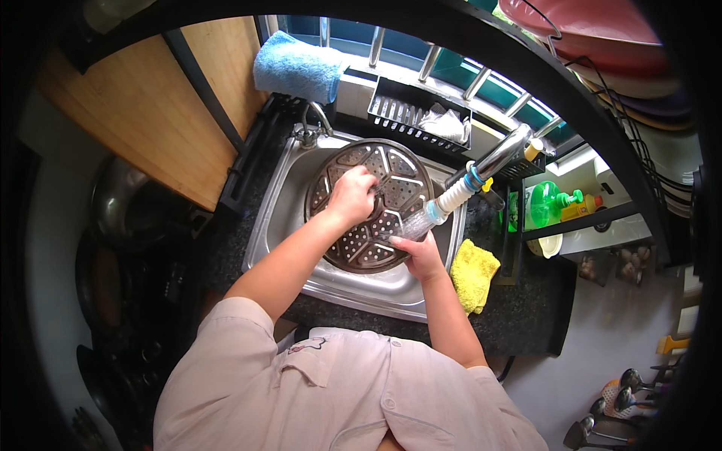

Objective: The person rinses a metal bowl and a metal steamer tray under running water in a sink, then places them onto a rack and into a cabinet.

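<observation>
A round perforated metal steamer tray [395,186] is over the stainless steel sink [271,225], partly under water running from a faucet with a white flexible spout [454,197]. My left hand [355,194] is on the tray's upper face near its middle, fingers curled; whether something lies in its fingers is hidden. At the tray's lower right rim, my right hand [420,253] grips the edge, thumb on top, just below the stream.
Right of the sink lies a yellow cloth [474,276]. Behind it stand green soap bottles [544,206] in a black rack. A black basket [420,115] with a whitish cloth and a blue towel [299,65] are at the window. A smaller tap [310,132] rises at the sink's back left.
</observation>
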`<state>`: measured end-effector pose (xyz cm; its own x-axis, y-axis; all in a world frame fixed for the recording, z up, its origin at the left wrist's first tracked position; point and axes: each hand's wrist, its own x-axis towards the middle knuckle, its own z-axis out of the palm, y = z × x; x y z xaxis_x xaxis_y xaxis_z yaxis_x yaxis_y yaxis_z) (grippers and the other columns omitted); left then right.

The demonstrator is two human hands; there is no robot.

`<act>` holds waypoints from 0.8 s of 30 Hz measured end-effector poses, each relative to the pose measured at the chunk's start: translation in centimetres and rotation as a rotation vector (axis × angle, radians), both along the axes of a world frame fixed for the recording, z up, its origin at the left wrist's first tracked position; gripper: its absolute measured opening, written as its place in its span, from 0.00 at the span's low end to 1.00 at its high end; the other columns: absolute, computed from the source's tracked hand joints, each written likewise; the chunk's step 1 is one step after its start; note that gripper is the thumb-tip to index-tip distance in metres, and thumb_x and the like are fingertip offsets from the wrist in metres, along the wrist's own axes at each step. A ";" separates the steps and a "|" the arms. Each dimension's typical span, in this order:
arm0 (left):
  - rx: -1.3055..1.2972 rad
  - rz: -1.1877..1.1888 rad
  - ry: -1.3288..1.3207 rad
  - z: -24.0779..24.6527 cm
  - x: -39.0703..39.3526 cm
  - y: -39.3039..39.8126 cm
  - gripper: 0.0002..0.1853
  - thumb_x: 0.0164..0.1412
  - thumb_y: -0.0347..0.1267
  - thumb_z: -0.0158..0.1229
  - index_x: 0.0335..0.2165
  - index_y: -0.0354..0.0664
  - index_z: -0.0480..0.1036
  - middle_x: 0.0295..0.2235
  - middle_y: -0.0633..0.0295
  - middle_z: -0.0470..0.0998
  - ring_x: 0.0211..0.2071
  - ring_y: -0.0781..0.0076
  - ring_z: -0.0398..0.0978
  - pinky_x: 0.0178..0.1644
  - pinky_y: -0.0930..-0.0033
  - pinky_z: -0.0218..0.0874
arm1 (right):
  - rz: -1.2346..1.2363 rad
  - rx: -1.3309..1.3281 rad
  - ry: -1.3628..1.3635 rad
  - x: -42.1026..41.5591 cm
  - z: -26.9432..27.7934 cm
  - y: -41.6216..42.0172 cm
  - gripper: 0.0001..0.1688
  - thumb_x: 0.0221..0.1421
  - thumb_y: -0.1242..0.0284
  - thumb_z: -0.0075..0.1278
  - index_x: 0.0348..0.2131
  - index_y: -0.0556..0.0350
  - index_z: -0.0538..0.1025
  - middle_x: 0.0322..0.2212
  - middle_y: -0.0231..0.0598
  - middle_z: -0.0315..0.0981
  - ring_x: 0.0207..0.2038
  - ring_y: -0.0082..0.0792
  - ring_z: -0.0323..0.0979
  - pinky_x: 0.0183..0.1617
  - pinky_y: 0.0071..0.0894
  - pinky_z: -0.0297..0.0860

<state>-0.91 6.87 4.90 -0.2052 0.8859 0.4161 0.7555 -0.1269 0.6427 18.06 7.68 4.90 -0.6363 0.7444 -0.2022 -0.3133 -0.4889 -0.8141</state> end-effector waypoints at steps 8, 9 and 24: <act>-0.055 -0.173 0.120 1.0 0.6 -0.7 0.06 0.38 0.20 0.52 0.21 0.36 0.74 0.25 0.54 0.71 0.32 0.54 0.70 0.38 0.59 0.63 | 0.007 -0.059 0.029 0.0 -1.2 -0.1 0.29 0.38 0.85 0.53 0.44 0.62 0.66 0.37 0.37 0.70 0.39 0.32 0.71 0.46 0.30 0.67; -0.051 -0.075 0.085 1.0 0.1 0.0 0.06 0.38 0.20 0.52 0.21 0.36 0.74 0.25 0.54 0.71 0.32 0.54 0.70 0.38 0.59 0.63 | 0.020 -0.058 0.012 0.0 -1.4 -0.2 0.29 0.38 0.85 0.53 0.44 0.62 0.66 0.37 0.38 0.70 0.39 0.32 0.71 0.46 0.30 0.67; -0.210 0.138 -0.172 -2.9 -1.7 -2.1 0.10 0.44 0.28 0.59 0.29 0.36 0.74 0.31 0.54 0.73 0.34 0.59 0.72 0.39 0.65 0.63 | -0.019 -0.062 -0.034 2.0 -2.4 0.7 0.30 0.38 0.83 0.53 0.45 0.62 0.65 0.37 0.39 0.70 0.40 0.33 0.70 0.47 0.31 0.66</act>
<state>-2.62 4.77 1.95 -0.3810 0.9078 0.1754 0.6344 0.1187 0.7638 20.09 8.39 2.51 -0.6140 0.7420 -0.2692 -0.2962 -0.5327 -0.7928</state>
